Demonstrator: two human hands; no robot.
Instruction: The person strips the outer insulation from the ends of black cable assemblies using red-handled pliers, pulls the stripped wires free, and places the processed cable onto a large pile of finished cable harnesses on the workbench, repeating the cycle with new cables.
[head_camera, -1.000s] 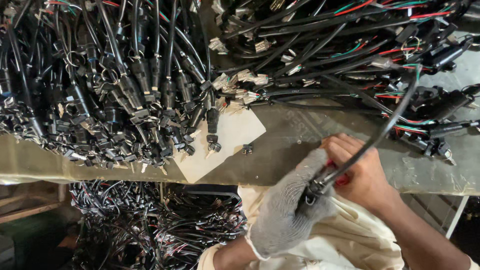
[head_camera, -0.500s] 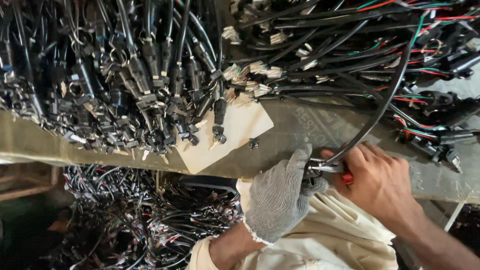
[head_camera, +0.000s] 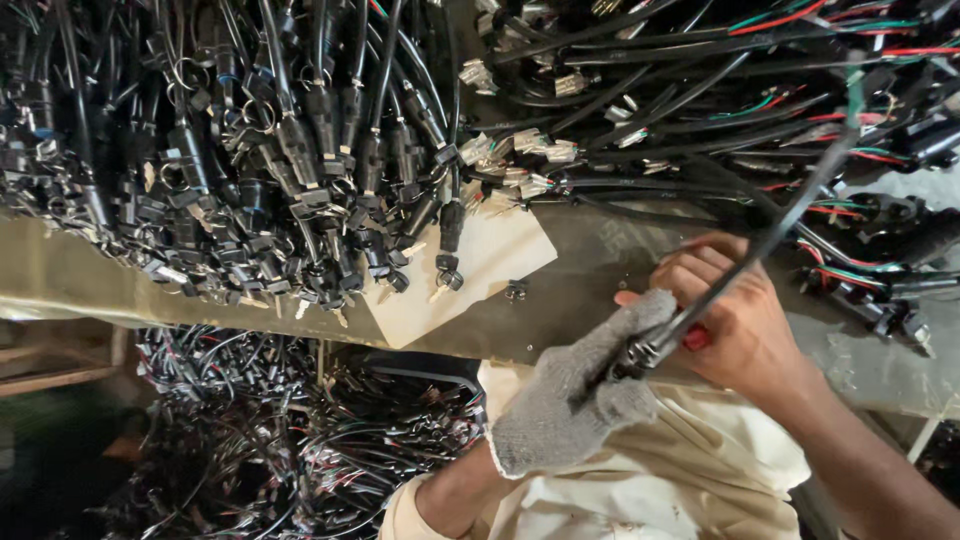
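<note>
My gloved left hand (head_camera: 575, 400) is closed around the metal end of a black cable (head_camera: 770, 235). My bare right hand (head_camera: 735, 320) grips a red-handled tool (head_camera: 697, 338) against it, at the edge of the table (head_camera: 600, 270). I judge the fitting is being worked; next needs steady pressure.

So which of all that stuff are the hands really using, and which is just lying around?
In use:
- left hand, in a grey glove
- right hand, bare
- black cable held by both
- red-handled tool, mostly hidden

Lying about:
- heap of black cables with plugs
- pale card
- cables on the floor
- small black part
</note>
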